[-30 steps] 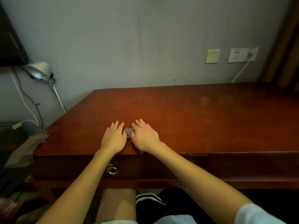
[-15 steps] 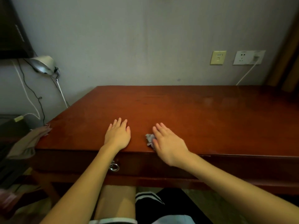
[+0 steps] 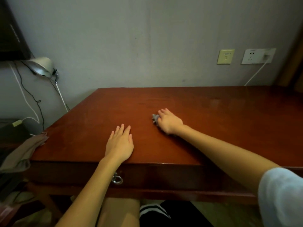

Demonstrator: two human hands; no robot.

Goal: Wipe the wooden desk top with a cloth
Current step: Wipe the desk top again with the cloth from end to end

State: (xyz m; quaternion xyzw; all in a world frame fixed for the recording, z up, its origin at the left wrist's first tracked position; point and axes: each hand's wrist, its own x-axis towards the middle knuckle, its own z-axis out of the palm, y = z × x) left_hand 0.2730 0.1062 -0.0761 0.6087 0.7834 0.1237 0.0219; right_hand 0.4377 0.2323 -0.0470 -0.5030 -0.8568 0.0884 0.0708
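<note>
desk (image 3: 213, 128): reddish-brown wooden top, set against a grey wall.
cloth (image 3: 155, 119): small grey wad near the middle of the desk.
right hand (image 3: 169, 122): fingers bent over the cloth, pressing it to the desk.
left hand (image 3: 119, 145): flat near the desk's front edge, fingers straight, holding nothing.
lamp (image 3: 41, 66): beyond the desk's left side.
beige rag (image 3: 21, 154): draped at the desk's front left corner.
sockets (image 3: 258, 56): on the wall above the desk's back right.
white cable (image 3: 255, 74): drops behind the desk.
ring pull (image 3: 117, 179): on the desk's front.
</note>
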